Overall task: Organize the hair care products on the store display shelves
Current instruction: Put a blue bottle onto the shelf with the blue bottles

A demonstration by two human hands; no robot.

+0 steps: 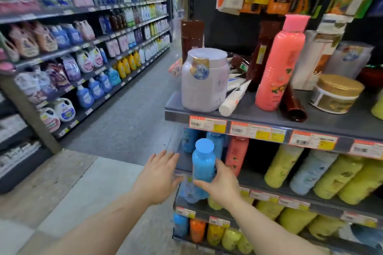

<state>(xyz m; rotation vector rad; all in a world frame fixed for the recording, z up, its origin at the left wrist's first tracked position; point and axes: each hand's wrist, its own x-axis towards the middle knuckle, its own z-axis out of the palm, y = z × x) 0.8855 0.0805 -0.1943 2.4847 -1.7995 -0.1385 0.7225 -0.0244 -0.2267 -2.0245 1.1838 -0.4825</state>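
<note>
Right now my right hand (222, 185) holds the blue bottle (203, 164) at its lower body, thumb curled across the front and fingers wrapped round the far side. The bottle stands upright with its flat blue cap on, at the front left corner of the second shelf (269, 184), and everything else I place from that bottle.

My left hand (159, 176) is just to the left of it, fingers straight and spread a little, fingertips reaching toward the shelf edge near the bottle's base; I cannot tell whether they touch the bottle or the shelf.

Directly behind the bottle stand more blue bottles (215, 143), and just to its right, further back, a coral-pink bottle (237, 154). Farther right on the same shelf lie yellow bottles (284, 164) on their sides, with a pale blue one (310, 170) among them.

Above the bottle is the top shelf (259, 119), fronted with orange and yellow price tags (208, 124). On it, straight above, sits a big pale lilac jar (204, 80). To that jar's right a white tube (233, 99) lies flat, then a tall pink bottle (278, 64) leans slightly, with a dark brown bottle (293, 105) lying at its foot and a gold-lidded tub (336, 94) further right.

Below the bottle, lower shelves carry blue, orange and yellow bottles (213, 234).

Well to the left of the bottle, across the grey aisle floor (128, 122), long shelves of detergent jugs and pouches (83, 64) run into the distance.
</note>
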